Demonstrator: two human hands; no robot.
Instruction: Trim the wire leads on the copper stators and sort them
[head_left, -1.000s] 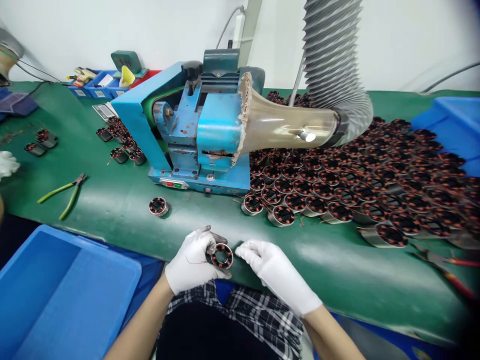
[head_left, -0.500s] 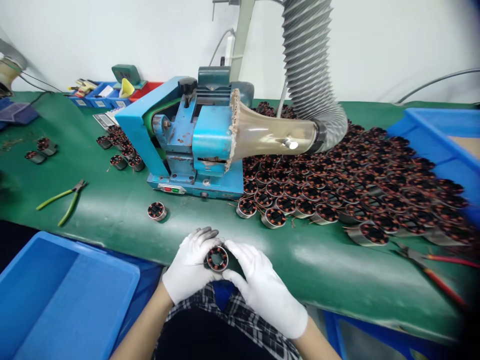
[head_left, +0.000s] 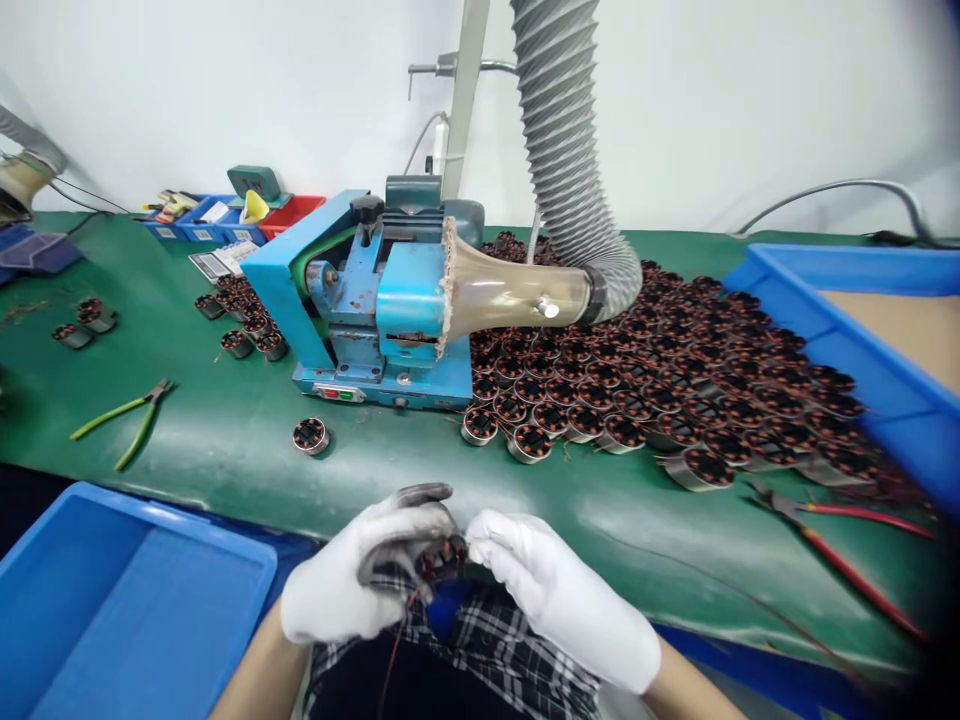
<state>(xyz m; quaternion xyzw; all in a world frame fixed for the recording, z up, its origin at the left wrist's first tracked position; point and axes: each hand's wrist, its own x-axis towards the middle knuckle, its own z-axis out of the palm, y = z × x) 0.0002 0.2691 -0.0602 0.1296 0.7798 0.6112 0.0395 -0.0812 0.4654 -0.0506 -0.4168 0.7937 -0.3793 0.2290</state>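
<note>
My left hand (head_left: 367,565), in a white glove with grey-stained fingertips, is closed around a motor stator (head_left: 442,558) with copper windings, held low in front of my lap. A thin dark wire hangs down beneath it. At the stator's right side, the gloved fingers of my right hand (head_left: 555,590) are pressed together by its edge; what they pinch is hidden. A single stator (head_left: 310,436) stands on the green bench (head_left: 390,470) beyond my hands. To the right, a thin blurred wire (head_left: 705,572) stretches over the bench.
A blue belt-driven machine (head_left: 412,300) with a suction hose (head_left: 562,140) stands ahead. Many stators (head_left: 600,385) crowd the right side, before a blue bin (head_left: 847,330). Red-handled pliers (head_left: 832,550) lie right, green-handled pliers (head_left: 139,420) left. A blue tray (head_left: 150,600) sits front left.
The stator has tilted and turned from facing up and moved slightly lower. My right fingers have closed beside it. Wires now show below it and across the bench. The view has shifted.
</note>
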